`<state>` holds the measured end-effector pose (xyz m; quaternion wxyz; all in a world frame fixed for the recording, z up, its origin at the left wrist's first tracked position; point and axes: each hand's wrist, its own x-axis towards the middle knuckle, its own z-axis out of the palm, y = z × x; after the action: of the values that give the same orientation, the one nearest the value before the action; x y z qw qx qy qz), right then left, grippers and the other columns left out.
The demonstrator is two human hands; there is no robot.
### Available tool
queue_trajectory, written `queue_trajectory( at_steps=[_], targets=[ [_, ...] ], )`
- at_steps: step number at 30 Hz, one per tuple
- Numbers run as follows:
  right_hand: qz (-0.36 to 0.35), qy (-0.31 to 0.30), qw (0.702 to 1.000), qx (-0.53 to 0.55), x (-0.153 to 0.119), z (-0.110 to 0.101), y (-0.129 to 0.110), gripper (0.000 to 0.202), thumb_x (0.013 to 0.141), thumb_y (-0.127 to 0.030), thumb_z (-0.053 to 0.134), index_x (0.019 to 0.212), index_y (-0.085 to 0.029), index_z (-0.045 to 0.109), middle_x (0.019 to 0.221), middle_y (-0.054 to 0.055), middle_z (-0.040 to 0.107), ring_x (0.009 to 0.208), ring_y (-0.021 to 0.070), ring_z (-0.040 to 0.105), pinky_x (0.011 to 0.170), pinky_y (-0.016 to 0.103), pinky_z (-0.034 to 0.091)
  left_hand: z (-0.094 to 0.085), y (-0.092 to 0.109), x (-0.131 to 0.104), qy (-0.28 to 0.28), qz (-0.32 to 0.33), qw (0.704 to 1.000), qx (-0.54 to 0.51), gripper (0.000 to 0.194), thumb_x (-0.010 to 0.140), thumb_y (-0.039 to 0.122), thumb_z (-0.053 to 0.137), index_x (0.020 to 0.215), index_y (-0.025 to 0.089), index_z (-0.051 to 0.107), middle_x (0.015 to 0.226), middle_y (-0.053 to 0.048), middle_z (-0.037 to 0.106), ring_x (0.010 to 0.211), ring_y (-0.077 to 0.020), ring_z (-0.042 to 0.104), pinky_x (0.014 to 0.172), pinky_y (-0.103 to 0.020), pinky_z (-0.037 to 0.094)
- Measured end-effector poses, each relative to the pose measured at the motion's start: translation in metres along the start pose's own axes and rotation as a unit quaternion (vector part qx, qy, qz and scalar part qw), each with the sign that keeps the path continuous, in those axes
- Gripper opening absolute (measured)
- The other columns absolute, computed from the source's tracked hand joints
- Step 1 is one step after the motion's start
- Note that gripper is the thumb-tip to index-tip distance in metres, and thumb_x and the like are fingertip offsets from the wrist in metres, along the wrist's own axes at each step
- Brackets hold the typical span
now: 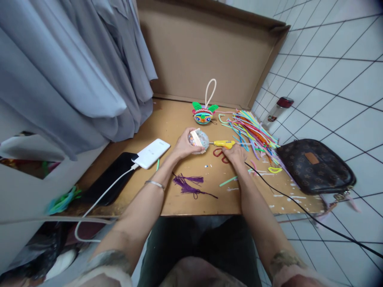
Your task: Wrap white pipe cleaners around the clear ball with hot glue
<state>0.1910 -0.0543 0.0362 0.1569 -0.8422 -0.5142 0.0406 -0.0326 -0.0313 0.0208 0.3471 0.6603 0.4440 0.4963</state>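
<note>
My left hand (183,146) is wrapped round a small greyish ball (204,139) with pale strips across it. My right hand (235,154) grips a yellow glue gun (221,144), its nozzle pointing at the ball's right side. Whether the tip touches the ball, I cannot tell. Red scissor-like handles (218,152) lie just under the glue gun, partly hidden by my right hand. Behind the ball sits a colourful animal-head ornament (203,116) with green ears and a white loop. Purple tassels (187,185) rest on the table nearer to me.
Many coloured pipe cleaners (254,133) lie at the right, beside a brown patterned bag (314,165) and a red-capped bottle (278,111). A white power bank (152,153) with a cable lies at the left. The glue gun's black cord (287,196) trails right. Cardboard (206,56) stands behind.
</note>
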Motion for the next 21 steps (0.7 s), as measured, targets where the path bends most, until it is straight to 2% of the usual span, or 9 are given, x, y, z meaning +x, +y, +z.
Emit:
queue_trajectory(
  at_steps=[5,8,12,16,21],
  targets=[
    [-0.027,0.100,0.989,0.104,-0.002,-0.007,-0.001,0.046,0.080,-0.043,0.059,0.113,-0.012,0.070,0.109,0.020,0.074,0.101,0.0354,0.070,0.080,0.040,0.054,0.000,0.000,-0.001,-0.005,0.000,1.000,-0.015,0.087,0.045,0.035,0.088,0.122,0.019,0.051,0.112,-0.005,0.061,0.098,-0.0209,0.060,0.091,-0.035,0.050],
    [-0.049,0.123,0.975,0.181,-0.005,-0.014,-0.007,0.041,0.078,-0.041,0.058,0.104,-0.012,0.069,0.099,0.017,0.075,0.094,0.0328,0.071,0.076,0.038,0.054,-0.001,0.001,-0.001,-0.027,-0.004,0.999,-0.020,0.086,0.045,0.034,0.088,0.121,0.019,0.051,0.110,-0.004,0.061,0.096,-0.0204,0.060,0.090,-0.035,0.049],
    [-0.112,0.068,0.954,0.268,-0.015,-0.021,-0.013,0.033,0.075,-0.048,0.064,0.087,-0.017,0.065,0.077,0.009,0.074,0.069,0.0230,0.070,0.058,0.028,0.051,-0.004,0.004,-0.001,-0.061,-0.017,0.997,-0.046,0.086,0.045,0.032,0.088,0.120,0.018,0.050,0.107,-0.004,0.061,0.091,-0.0182,0.059,0.087,-0.032,0.050],
    [-0.123,-0.027,0.931,0.344,-0.027,-0.027,-0.016,0.032,0.075,-0.047,0.066,0.090,-0.019,0.058,0.060,0.000,0.068,0.042,0.0137,0.060,0.039,0.019,0.039,-0.006,0.007,-0.001,-0.082,-0.026,0.994,-0.071,0.085,0.044,0.027,0.089,0.120,0.017,0.051,0.107,-0.003,0.061,0.091,-0.0175,0.060,0.085,-0.031,0.050],
    [-0.107,-0.048,0.924,0.364,-0.027,-0.023,-0.017,0.033,0.076,-0.044,0.067,0.094,-0.018,0.057,0.057,0.000,0.067,0.037,0.0115,0.057,0.034,0.016,0.035,-0.008,0.008,-0.001,-0.115,-0.021,0.990,-0.083,0.084,0.044,0.024,0.089,0.118,0.017,0.052,0.101,-0.002,0.061,0.089,-0.0176,0.059,0.086,-0.032,0.048]
  ],
)
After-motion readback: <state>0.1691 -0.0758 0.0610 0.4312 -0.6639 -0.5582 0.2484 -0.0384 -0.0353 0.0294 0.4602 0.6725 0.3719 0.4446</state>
